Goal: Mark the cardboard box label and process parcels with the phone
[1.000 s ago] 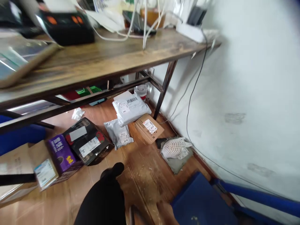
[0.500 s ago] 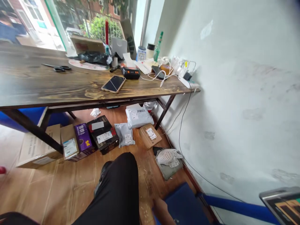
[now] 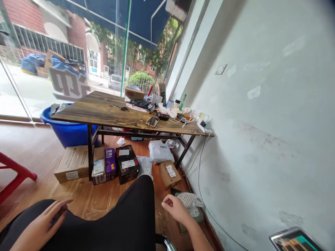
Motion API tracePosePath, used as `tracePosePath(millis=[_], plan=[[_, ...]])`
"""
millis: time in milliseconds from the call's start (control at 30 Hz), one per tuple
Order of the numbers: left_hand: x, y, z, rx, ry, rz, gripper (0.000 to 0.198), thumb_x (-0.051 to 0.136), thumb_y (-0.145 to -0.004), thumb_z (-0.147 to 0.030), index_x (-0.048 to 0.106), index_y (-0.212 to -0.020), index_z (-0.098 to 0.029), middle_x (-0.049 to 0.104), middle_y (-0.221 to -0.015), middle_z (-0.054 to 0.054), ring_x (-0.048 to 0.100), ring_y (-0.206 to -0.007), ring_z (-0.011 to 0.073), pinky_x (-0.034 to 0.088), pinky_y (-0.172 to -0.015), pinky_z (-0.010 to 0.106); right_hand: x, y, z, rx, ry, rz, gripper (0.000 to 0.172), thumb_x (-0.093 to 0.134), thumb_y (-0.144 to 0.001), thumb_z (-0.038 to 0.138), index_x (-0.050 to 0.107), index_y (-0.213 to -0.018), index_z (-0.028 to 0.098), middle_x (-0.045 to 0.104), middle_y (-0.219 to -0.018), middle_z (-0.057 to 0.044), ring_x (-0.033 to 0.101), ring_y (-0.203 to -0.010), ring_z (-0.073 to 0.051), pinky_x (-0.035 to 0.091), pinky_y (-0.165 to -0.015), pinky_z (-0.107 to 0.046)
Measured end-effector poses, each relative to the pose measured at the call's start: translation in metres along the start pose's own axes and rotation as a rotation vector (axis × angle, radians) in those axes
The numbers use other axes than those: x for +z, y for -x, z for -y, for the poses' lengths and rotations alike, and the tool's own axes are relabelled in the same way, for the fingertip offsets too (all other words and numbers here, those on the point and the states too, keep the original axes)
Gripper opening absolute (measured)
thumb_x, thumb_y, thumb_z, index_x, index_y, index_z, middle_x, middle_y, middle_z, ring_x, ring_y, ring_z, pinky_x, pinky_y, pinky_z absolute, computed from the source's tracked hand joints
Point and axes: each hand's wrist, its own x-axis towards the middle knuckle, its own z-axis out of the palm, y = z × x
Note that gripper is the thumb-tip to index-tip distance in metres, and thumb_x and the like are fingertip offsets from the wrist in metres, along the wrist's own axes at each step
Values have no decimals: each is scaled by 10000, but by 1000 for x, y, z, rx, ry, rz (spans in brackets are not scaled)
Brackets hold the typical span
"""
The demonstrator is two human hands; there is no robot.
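Note:
My left hand (image 3: 51,221) rests over my left thigh (image 3: 99,233) in black trousers, its fingers stretched out and parted, holding nothing I can see. Beyond my right knee, my right hand (image 3: 175,208) hangs in the air with its fingers loosely curled in, and no object shows in it. Just past that hand, on the floor, lies a grey parcel wrapped in white foam netting (image 3: 190,200). A small brown carton (image 3: 169,174) sits a little farther off.
A wooden table (image 3: 104,115) bears a phone (image 3: 152,121), scissors (image 3: 121,107) and tangled white cables. Several boxes, including a black one (image 3: 127,165), stand beneath it. A blue tub (image 3: 70,134) and red stool (image 3: 15,174) are at left; the wall (image 3: 248,157) rises at right.
The view has tilted up and swung left, so the table looks farther away. My left hand has come into view. My right hand has risen from beside the blue seat, which is now out of view.

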Motion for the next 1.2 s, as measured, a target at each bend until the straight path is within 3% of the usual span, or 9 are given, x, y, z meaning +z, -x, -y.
tracePosePath(millis=[67,100,267,400,667,867,1000,1200], plan=[[0,1,5,91,108,-154,244,358,-835,-436,459,-1002,-584,685,-927,-246,673,-882,130,506,-857,321,-9,14,23,-56,-42,35,121,557,-819,250,629,-852,159,679,-822,-36,611,-781,-151,459,-706,-232],[-1,0,5,124,129,-172,228,399,-823,-442,505,-1004,-532,700,-929,-208,680,-864,142,520,-833,316,-11,19,33,-74,-56,59,121,577,-802,255,635,-852,161,675,-806,-29,604,-757,-148,454,-682,-231],[-6,-5,-8,259,25,-56,351,443,-793,-391,669,-1005,-226,736,-1025,53,701,-908,203,553,-815,260,-12,33,63,-121,-53,129,148,652,-718,244,661,-840,161,656,-756,-15,570,-683,-138,415,-625,-237],[0,-2,-9,360,-23,-63,350,427,-779,-304,699,-990,-245,732,-1071,57,699,-966,221,558,-841,262,-4,32,67,-130,-48,133,153,655,-694,219,674,-832,157,636,-731,-9,549,-665,-132,398,-611,-237],[-6,11,-8,345,27,-142,370,387,-847,-297,681,-1058,-220,730,-1058,71,715,-887,194,567,-802,235,15,20,65,-147,-78,167,105,642,-672,165,661,-775,157,603,-689,8,535,-658,-123,395,-617,-232],[0,11,6,333,65,-176,367,393,-869,-304,654,-1113,-218,711,-1109,69,697,-955,186,555,-841,235,21,5,97,-206,-116,216,103,628,-701,201,650,-796,168,596,-695,16,550,-664,-119,403,-621,-225],[8,5,2,296,92,-131,371,391,-863,-281,642,-1125,-203,705,-1080,85,694,-929,194,561,-832,264,36,3,114,-234,-119,235,127,627,-700,210,647,-820,171,592,-710,17,541,-659,-117,399,-617,-227],[9,2,-2,225,108,-54,414,364,-860,-305,621,-1152,-165,667,-1166,130,675,-988,202,544,-882,293,57,1,92,-205,-145,335,149,639,-663,236,653,-799,175,564,-695,16,520,-665,-125,390,-629,-240]])
